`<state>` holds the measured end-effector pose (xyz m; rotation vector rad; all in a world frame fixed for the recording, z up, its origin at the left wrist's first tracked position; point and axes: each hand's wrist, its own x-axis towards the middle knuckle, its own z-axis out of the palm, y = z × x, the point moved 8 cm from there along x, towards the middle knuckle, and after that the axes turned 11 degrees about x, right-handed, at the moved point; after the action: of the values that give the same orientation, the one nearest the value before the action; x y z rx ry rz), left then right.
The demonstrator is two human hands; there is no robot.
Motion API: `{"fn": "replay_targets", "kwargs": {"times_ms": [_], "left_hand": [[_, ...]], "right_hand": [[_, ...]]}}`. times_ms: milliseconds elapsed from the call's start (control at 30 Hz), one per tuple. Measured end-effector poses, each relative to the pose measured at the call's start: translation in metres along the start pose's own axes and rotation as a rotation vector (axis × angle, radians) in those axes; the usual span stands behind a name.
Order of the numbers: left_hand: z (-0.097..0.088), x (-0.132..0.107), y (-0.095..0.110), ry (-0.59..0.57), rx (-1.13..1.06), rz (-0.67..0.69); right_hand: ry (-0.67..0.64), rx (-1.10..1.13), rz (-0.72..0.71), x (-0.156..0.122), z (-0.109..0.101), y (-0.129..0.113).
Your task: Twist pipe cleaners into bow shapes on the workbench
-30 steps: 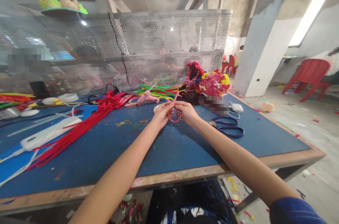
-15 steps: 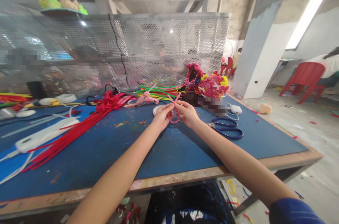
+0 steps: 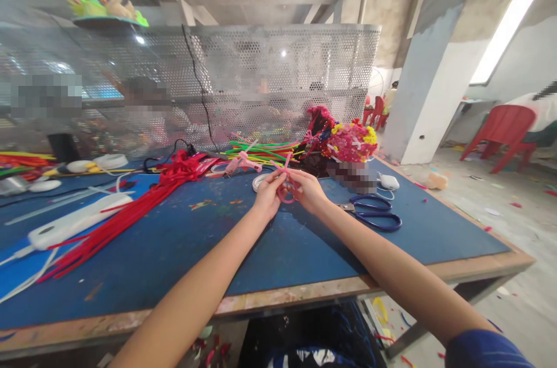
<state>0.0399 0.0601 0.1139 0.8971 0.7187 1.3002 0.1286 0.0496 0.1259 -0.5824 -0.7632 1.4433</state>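
Note:
Between my two hands is a pink pipe cleaner (image 3: 287, 200), bent into a loop that hangs below my fingers, with an end sticking up above them. My left hand (image 3: 268, 194) pinches it from the left, fingers closed. From the other side my right hand (image 3: 306, 187) pinches it too, and the fingertips of both hands nearly meet at the crossing. Just behind my left hand lies a white roll (image 3: 257, 182), partly covered. Blue-handled scissors (image 3: 375, 212) rest on the table to the right of my right hand.
A pink glue gun (image 3: 244, 163) and green pipe cleaners (image 3: 265, 150) lie behind my hands. Red pipe cleaners (image 3: 130, 202) and a white power strip (image 3: 78, 220) are at left. Pink and yellow fuzzy flowers (image 3: 353, 141) stand back right, before a perforated metal screen (image 3: 261, 66).
The upright pink ends have shifted from an open V to one mostly upright end with the other bent lower. My hands stay close together; the view has shifted slightly.

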Motion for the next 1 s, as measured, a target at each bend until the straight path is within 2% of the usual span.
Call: {"fn": "replay_targets", "kwargs": {"times_ms": [167, 433, 700, 867, 1000], "left_hand": [[-0.001, 0.001, 0.001, 0.001, -0.018, 0.012], [0.004, 0.003, -0.003, -0.085, 0.033, -0.053], [0.000, 0.005, 0.000, -0.066, 0.162, 0.039], [0.004, 0.004, 0.011, -0.091, 0.230, 0.120], [0.008, 0.003, 0.016, -0.134, 0.224, 0.124]], "right_hand": [[-0.007, -0.042, 0.025, -0.002, -0.001, 0.002], [0.060, -0.109, -0.038, -0.001, -0.012, -0.004], [0.065, -0.155, 0.000, 0.001, -0.012, -0.005], [0.004, -0.107, 0.108, 0.004, -0.009, -0.003], [-0.067, -0.099, 0.123, 0.005, -0.001, -0.008]]}}
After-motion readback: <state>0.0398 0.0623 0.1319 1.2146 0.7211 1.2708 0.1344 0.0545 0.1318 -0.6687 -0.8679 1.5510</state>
